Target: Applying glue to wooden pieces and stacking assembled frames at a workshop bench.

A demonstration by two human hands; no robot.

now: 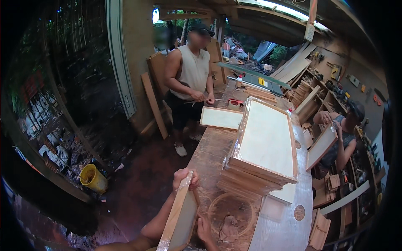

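Observation:
A shallow wooden-framed panel (179, 213) stands tilted on edge at the near left of the workbench, its pale inner face turned to the right. Glossy clear film shows on its near end. My left hand (185, 179) is closed round the far end of the frame. Lower down, my right hand (205, 231) grips its right edge, partly hidden at the bottom of the view. Ahead and to the right rises a stack of similar framed panels (268, 140) wrapped in clear film. A crumpled brownish cloth (229, 229) lies on the bench beside my right hand.
The workbench (211, 157) carries another framed panel (221, 118), a red tape dispenser (235, 103) and a bottle (239, 83). A person (193, 79) stands at its left side; another person (345, 125) at right holds a framed panel (321, 146). A yellow bucket (94, 178) sits at left.

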